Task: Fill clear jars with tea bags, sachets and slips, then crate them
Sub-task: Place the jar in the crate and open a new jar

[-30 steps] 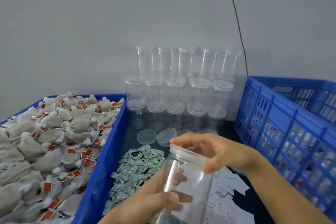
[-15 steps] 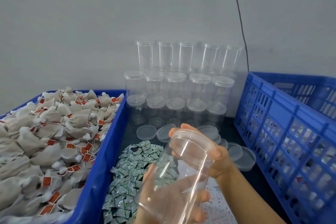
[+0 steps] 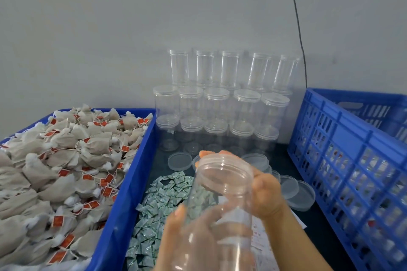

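Observation:
I hold a clear jar (image 3: 222, 211) tilted over the table's middle, its top end pointing away from me. My left hand (image 3: 182, 240) grips its lower body. My right hand (image 3: 265, 193) curls round the top end from behind, fingertips showing above the rim. Whether a lid is under those fingers I cannot tell. Nothing is inside the jar. Tea bags (image 3: 66, 171) with red tags fill a blue bin (image 3: 123, 204) on the left. Green-white sachets (image 3: 158, 204) lie in a heap under the jar. Paper slips (image 3: 266, 248) lie beneath my right forearm.
Lidded empty jars (image 3: 215, 105) are stacked in three tiers against the back wall. Loose clear lids (image 3: 179, 160) and further lids (image 3: 299, 193) lie on the dark table. A blue slatted crate (image 3: 352, 160) stands on the right. A black cable (image 3: 297, 17) hangs down the wall.
The jar has been lifted and tipped so its top faces away and up. My right hand has slid from on top of the lid to behind the top end.

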